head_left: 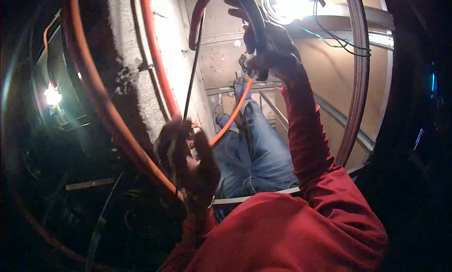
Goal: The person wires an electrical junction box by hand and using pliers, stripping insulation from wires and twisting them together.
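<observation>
Here, orange cable (234, 118) between left hand (193, 161), grip unclear, and higher right hand (281, 55), wrapped round dark bar (254, 18)

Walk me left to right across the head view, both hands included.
Small bright light → thick orange cable → left hand → right hand → bowed brown upright.

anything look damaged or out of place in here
Possibly two things. The pale upright surface at left has a ragged, patchy edge, as if worn or unfinished. At upper right, thin wires hang loosely by the glaring lamp, which looks untidy. Actual damage isn't clear.
</observation>
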A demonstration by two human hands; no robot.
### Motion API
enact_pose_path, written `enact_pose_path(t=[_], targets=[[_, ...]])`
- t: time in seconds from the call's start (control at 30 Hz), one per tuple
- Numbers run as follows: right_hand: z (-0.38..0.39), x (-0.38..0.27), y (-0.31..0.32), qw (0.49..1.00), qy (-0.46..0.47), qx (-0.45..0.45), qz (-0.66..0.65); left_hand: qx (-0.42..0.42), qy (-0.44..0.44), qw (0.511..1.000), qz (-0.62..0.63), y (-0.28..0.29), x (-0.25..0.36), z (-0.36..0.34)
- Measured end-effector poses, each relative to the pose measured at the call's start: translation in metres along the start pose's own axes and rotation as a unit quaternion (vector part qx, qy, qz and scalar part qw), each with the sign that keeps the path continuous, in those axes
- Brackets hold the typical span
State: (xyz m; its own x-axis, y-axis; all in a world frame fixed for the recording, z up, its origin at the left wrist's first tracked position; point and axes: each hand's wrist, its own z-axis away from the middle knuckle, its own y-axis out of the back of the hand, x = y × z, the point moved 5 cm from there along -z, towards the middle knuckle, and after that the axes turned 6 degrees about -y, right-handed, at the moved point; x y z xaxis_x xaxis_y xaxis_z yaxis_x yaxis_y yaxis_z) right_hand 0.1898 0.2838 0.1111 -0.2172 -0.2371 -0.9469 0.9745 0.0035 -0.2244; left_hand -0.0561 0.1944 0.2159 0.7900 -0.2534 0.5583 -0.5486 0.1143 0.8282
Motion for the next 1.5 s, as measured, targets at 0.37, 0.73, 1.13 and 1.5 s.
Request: enact_pose_path(t=[0.37, 0.73, 1.13, 1.5], targets=[[-0.015, -0.006, -0.027, 0.994, -0.003, -0.097, -0.048, -0.016, 0.099, 0.990, 0.102, -0.076, -0.040, -0.091], [0.008, 0.003, -0.002, 0.991, -0.016, -0.133, -0.024, -0.011, -0.066, 0.989, 0.134, -0.097, -0.034, -0.116], [0.054, 0.219, 0.030, 0.895, -0.254, 0.170, -0.325, -0.033, 0.178, 0.904, 0.388, -0.332, -0.071, -0.031], [0.143, 0.387, 0.116, 0.824, -0.430, 0.327, -0.172, -0.159, 0.220, 0.936, 0.225, -0.500, -0.136, 0.052]])
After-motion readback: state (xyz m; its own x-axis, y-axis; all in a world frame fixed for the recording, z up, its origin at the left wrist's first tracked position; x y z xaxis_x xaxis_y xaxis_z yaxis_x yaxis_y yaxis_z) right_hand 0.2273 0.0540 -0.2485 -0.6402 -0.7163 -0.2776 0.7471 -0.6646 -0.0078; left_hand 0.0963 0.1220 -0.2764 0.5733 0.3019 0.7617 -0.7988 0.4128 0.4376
